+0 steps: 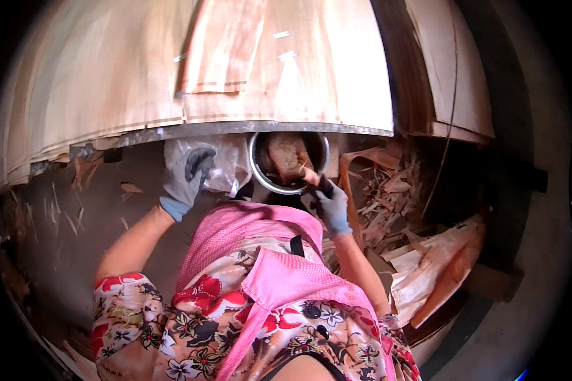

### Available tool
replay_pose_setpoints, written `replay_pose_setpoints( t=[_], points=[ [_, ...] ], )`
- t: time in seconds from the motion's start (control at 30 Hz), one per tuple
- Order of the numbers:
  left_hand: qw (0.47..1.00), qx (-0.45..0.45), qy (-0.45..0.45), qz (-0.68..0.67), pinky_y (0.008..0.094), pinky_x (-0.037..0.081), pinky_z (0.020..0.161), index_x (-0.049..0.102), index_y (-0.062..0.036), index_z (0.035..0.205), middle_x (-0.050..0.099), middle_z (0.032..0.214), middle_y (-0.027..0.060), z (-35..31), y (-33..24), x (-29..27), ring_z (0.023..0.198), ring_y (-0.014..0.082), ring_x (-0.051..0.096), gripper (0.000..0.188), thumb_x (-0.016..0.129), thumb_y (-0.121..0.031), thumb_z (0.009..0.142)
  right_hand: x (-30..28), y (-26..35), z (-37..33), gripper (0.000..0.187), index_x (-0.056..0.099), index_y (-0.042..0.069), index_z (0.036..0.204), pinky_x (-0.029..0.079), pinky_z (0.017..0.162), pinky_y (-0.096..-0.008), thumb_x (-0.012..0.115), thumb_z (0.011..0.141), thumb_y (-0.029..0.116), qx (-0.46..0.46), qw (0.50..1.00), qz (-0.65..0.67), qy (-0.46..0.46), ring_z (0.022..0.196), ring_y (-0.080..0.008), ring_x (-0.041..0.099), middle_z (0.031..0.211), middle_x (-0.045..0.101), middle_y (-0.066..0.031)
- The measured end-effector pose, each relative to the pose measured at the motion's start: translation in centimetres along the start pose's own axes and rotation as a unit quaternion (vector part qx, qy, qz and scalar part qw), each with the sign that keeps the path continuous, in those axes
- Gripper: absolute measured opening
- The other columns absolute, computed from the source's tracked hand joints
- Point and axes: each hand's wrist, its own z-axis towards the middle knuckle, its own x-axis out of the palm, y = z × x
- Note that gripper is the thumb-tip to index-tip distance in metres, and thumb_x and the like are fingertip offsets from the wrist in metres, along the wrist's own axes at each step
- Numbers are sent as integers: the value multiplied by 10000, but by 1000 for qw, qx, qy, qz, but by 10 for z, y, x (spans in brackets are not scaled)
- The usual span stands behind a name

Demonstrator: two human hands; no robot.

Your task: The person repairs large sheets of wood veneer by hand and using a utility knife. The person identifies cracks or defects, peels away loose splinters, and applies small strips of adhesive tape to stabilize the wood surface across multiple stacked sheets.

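gloved right hand at metal pot

Two gloved hands: one left hand at the pot's nine o'clock, one right hand between four and five. One metal pot; one plastic bag at its nine; one shavings heap near four; one pink apron toward six.

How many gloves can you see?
2: one glove on the left hand by the plastic bag, one glove on the right hand by the metal pot. Others may be hidden in shadow.
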Motion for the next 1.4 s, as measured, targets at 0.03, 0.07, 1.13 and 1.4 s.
replay_pose_setpoints(
  t=[0.03, 0.07, 1.13, 1.4],
  points=[
    [997, 18, -2, 73, 317, 560, 788, 679, 1, 1126, 751, 942, 129, -10, 0, -5, 862, 224, 745, 205, 660, -65, 932, -5, -7, -1, 233, 673, 11, 1148, 476, 630, -261, 701, 918, 41, 43, 998, 44, 2, 711, -102, 609, 851, 670, -18],
    [996, -7, -4, 88, 317, 561, 786, 682, 0, 1114, 748, 930, 128, -19, -5, -9, 856, 213, 744, 195, 665, -51, 927, -19, -23, -5, 311, 660, -29, 1211, 541, 777, -279, 688, 902, -7, 66, 996, 53, -3, 883, -141, 683, 998, 727, -42],
    [928, -35, 332, 167, 393, 564, 804, 638, -142, 1275, 708, 1090, 133, -42, -80, 65, 943, 280, 702, 360, 659, -261, 936, 9, 112, -64, 313, 682, -58, 1194, 516, 853, -263, 733, 910, 64, 15, 969, 136, 204, 937, -85, 614, 1063, 725, -35],
    [927, 212, 292, 98, 462, 511, 947, 608, -55, 1310, 682, 1196, 181, 10, -68, 71, 1085, 337, 664, 493, 713, -284, 886, -48, 164, -108, 290, 701, -15, 1157, 510, 841, -245, 747, 871, -13, -134, 943, 24, 304, 902, -83, 627, 1009, 723, -26]
  ],
)
